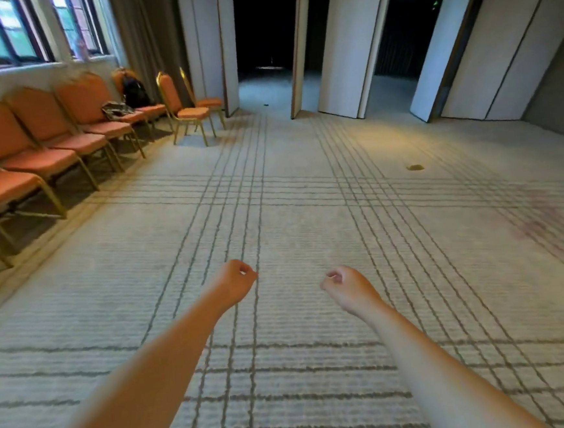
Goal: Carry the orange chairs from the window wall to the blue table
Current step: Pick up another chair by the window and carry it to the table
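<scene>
We judge ourselves between loads, at the approach step: no chair is in hand, and the blue table is nowhere in view (so we cannot say how many have been delivered). The orange padded chairs with gold metal frames (41,131) stand in a row under the dark-framed windows (6,29), well ahead of and far to the left of our left hand (233,281). Two more stand farther ahead of it, by the white partition panels (210,44). A black backpack (134,90) and a crumpled patterned bag (115,108) sit on seats partway down the row, so we would choose an unburdened chair.

Both arms reach forward over the pale carpet with dark crossing lines (307,211). The left hand is curled into a loose fist, thumb against fingers, gripping nothing and touching nothing. The right hand (345,286), just beside it, is likewise clenched loosely on nothing.

The next move calls for turning left toward the row, uncurling both hands, and taking a chair by its back and seat edge.
</scene>
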Available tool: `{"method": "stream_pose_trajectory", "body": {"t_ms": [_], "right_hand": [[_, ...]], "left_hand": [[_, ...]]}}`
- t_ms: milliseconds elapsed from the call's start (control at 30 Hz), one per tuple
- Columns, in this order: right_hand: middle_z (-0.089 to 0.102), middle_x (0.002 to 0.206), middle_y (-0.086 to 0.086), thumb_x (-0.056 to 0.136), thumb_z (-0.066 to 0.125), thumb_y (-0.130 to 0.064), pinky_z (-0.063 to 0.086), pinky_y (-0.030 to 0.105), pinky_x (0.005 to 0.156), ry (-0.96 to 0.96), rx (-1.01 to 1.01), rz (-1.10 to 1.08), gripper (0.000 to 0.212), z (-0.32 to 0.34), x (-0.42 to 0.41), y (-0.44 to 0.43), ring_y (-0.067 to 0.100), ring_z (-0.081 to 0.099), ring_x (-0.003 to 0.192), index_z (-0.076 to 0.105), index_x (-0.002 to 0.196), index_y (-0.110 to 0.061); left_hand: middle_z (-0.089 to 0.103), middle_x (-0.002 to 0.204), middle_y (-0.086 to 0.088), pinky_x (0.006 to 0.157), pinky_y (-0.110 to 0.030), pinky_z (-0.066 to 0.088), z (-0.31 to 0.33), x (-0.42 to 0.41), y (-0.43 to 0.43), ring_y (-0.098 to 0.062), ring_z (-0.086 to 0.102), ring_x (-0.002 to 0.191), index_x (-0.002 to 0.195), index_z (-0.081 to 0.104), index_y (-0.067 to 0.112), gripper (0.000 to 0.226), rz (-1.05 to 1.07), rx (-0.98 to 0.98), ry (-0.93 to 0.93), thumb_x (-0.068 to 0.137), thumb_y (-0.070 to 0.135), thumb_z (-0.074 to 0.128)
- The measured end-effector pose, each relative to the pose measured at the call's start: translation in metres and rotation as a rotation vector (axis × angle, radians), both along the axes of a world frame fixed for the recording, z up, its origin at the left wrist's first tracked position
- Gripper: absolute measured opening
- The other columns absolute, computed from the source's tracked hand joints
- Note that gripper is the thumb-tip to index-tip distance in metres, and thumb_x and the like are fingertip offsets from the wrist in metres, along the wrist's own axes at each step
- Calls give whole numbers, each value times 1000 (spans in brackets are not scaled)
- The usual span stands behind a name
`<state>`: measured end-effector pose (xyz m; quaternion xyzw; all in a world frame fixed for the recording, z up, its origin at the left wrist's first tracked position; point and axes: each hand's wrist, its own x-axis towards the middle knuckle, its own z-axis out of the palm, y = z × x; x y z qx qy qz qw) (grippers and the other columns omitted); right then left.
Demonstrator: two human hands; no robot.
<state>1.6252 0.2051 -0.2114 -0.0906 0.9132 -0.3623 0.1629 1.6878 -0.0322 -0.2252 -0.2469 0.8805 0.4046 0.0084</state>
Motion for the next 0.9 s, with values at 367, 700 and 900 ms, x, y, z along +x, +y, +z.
{"method": "stream_pose_trajectory", "body": {"t_ms": [367,700,900], "right_hand": [[57,122,-2,90,57,-37,46,34,97,120,-74,70,46,41,-291,-205,17,57,110,52,133,-21],[56,129,-1,90,57,-39,49,42,98,185,-148,28,48,72,-556,-324,18,57,112,51,134,-23],[53,134,1,92,55,-38,47,35,92,243,-181,115,50,91,-754,-400,16,54,110,48,138,-20]], "left_hand": [[65,95,-2,76,-31,48,36,-276,-203,-22,61,86,110,64,14,24,99,-71,130,94,30,55],[66,83,-1,71,-34,52,68,-548,-318,-20,61,73,111,66,12,27,40,-86,200,91,29,57],[56,86,-6,49,-19,43,101,-739,-384,-12,47,61,107,59,8,14,101,-36,278,96,16,56]]}}
